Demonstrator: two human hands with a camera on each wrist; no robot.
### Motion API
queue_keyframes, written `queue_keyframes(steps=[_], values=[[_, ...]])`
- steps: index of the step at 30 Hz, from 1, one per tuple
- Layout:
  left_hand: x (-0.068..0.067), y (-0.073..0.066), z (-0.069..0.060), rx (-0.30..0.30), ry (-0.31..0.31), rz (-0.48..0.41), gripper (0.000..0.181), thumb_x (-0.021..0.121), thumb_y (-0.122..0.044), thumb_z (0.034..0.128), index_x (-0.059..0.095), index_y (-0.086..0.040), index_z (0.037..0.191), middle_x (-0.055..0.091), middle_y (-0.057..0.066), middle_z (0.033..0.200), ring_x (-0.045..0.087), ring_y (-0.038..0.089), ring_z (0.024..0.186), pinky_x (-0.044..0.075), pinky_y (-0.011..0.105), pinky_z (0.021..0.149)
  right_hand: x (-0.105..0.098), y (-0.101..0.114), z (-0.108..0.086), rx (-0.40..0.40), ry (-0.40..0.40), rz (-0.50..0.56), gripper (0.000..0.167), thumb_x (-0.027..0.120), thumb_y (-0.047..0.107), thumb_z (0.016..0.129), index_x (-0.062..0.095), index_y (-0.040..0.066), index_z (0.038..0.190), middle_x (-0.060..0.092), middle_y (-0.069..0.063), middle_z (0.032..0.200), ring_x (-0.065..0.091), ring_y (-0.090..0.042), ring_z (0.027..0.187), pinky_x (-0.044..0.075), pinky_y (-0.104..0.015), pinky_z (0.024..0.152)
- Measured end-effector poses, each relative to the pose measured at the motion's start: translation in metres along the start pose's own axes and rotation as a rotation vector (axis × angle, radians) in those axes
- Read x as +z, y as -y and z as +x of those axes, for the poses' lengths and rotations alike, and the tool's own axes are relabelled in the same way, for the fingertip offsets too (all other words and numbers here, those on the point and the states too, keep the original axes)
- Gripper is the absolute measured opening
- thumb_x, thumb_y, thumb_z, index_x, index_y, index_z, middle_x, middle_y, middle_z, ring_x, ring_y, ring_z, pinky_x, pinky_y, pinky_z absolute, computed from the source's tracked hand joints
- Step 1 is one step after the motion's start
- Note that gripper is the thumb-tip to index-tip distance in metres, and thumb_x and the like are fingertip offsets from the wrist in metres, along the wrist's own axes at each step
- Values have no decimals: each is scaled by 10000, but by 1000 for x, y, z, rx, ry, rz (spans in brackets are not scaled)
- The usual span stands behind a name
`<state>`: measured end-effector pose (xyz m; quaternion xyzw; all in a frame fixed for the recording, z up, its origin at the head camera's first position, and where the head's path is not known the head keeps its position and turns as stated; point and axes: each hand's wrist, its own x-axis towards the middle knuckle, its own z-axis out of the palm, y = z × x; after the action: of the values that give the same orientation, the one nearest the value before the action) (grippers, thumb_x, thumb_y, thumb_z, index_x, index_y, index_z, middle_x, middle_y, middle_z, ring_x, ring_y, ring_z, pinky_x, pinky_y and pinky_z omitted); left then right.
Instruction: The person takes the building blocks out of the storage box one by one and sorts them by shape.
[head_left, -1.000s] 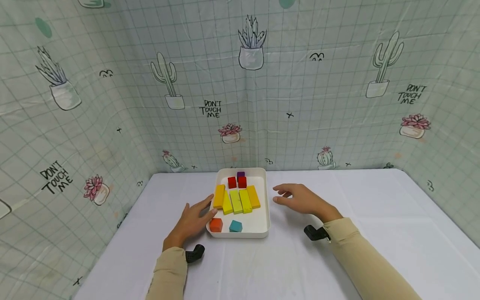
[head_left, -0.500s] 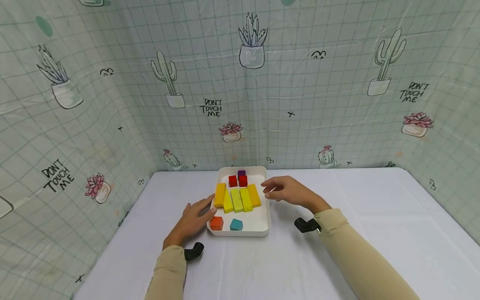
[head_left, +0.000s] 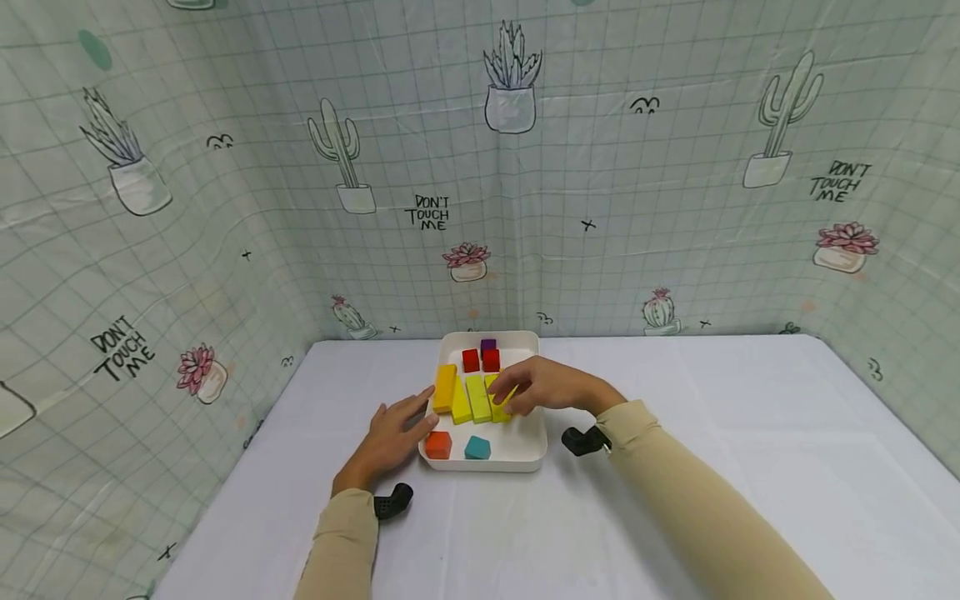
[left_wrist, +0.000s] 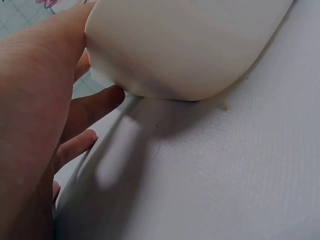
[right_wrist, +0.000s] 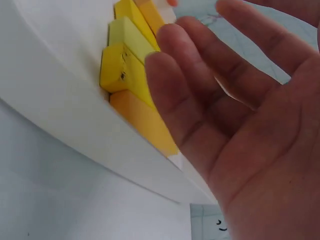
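Observation:
My left hand (head_left: 390,435) holds the left side of a white tray (head_left: 486,467), its thumb over the rim. In the left wrist view, fingers (left_wrist: 97,107) touch the tray's outer wall from below. Over the tray's right half hovers my right hand (head_left: 553,386), fingers loosely bent above the yellow blocks (head_left: 477,400). It partly hides the rightmost ones. The right wrist view shows nothing held between those fingers and an orange-yellow block (right_wrist: 137,117) close beneath them; contact is unclear. At the tray's left lies another orange-yellow block (head_left: 445,388).
Two red cubes (head_left: 470,360) and a purple block (head_left: 488,344) lie at the tray's far end. An orange cube (head_left: 438,446) and a teal block (head_left: 477,447) are near its front. A white cloth (head_left: 675,392) covers the table; a printed curtain (head_left: 585,167) hangs behind.
My right hand has moved left, from beside the tray to above the yellow blocks. The left hand has stayed at the tray's side, and the blocks still in sight lie as before.

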<state>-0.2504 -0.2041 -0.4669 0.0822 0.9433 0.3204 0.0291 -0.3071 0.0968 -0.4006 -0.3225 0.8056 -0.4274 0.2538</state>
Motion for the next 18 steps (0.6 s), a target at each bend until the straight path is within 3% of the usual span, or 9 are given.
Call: queue_keyframes(steps=[8, 18], values=[[0, 3, 2, 9, -5, 15, 631, 534, -500, 1007, 375, -257, 1567, 469, 77, 1528, 299, 356, 1463, -25, 597, 1193, 11, 6, 14, 5, 120, -7, 392, 690, 140, 901, 677, 84, 1289, 628, -78, 1314, 656, -202, 1047, 562, -372, 891], [1, 2, 1, 41, -20, 16, 609, 542, -456, 1017, 389, -233, 1563, 481, 84, 1518, 309, 363, 1456, -11, 620, 1186, 19, 2, 27, 43, 190, -80, 350, 725, 142, 871, 738, 196, 1216, 671, 69, 1172, 575, -191, 954, 524, -307, 781]])
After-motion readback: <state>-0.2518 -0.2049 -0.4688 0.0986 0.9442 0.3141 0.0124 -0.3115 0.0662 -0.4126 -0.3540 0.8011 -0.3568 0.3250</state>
